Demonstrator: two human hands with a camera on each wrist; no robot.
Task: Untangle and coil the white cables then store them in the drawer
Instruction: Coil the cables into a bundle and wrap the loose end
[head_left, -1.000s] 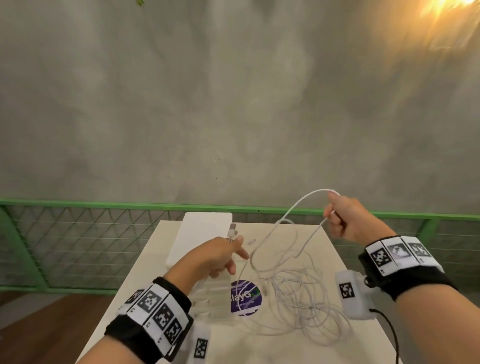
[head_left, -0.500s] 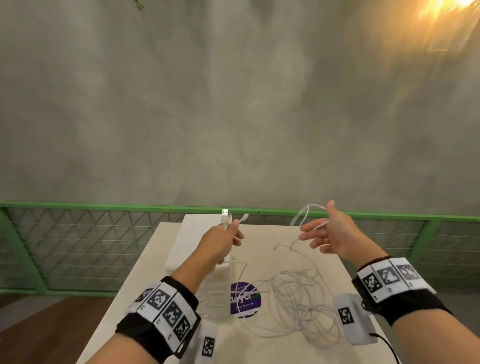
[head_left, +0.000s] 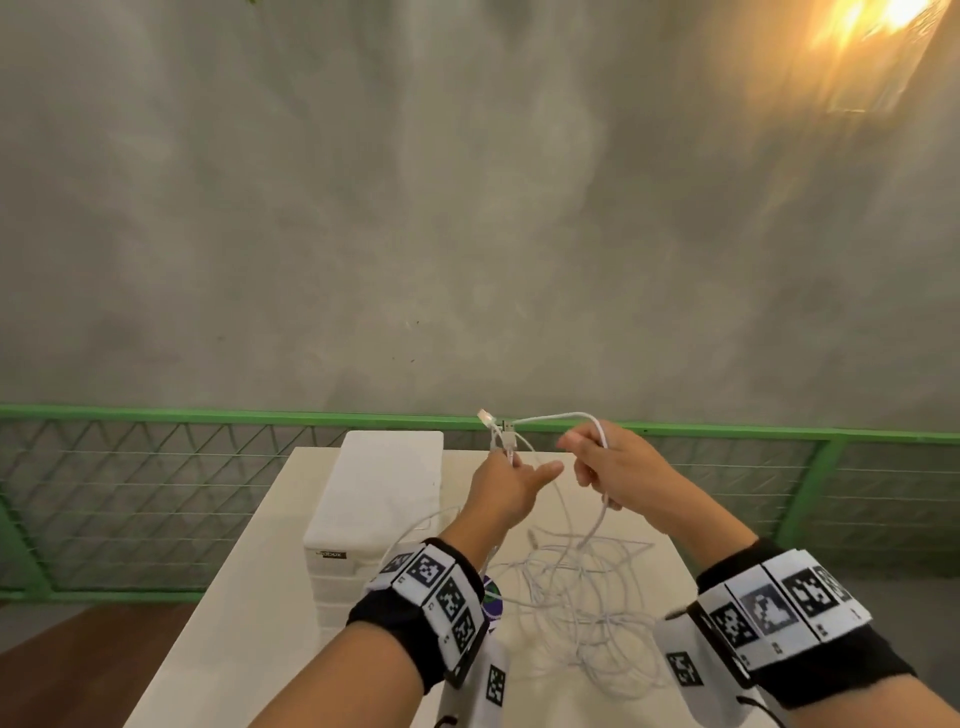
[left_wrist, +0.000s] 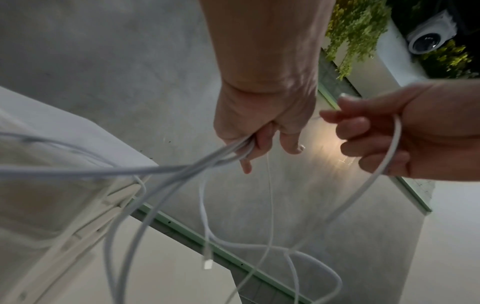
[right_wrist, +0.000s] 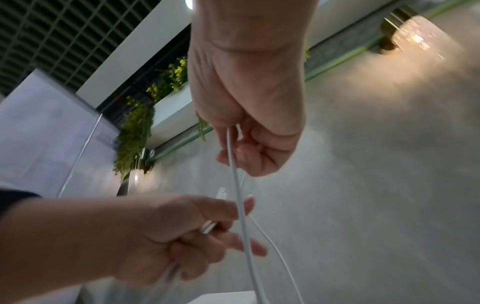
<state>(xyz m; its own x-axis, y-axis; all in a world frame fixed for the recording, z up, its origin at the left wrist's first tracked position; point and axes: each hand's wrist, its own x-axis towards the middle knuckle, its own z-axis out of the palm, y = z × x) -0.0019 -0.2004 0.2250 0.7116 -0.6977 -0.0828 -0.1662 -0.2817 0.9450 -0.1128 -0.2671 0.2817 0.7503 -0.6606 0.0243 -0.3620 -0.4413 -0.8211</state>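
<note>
A tangle of white cables (head_left: 576, 597) lies on the pale table (head_left: 249, 597), with strands rising to both hands. My left hand (head_left: 506, 480) grips a bunch of cable ends; USB plugs (head_left: 501, 428) stick up above its fist. In the left wrist view several strands (left_wrist: 226, 152) run out of that fist. My right hand (head_left: 608, 467) holds one white cable (head_left: 601, 441) that loops over its fingers and drops to the pile; the right wrist view shows this cable (right_wrist: 235, 170) passing through the curled fingers. The hands are close together above the table's far half.
A white drawer unit (head_left: 379, 499) stands on the table's left side, drawers facing me. A purple round sticker (head_left: 493, 605) lies by my left wrist. Behind the table runs a green mesh railing (head_left: 156, 467) and a grey wall. A loose plug (left_wrist: 207, 264) dangles.
My hands came together: the left rose and moved right with the plugs, the right closed round a cable strand after being open-fingered half a second ago.
</note>
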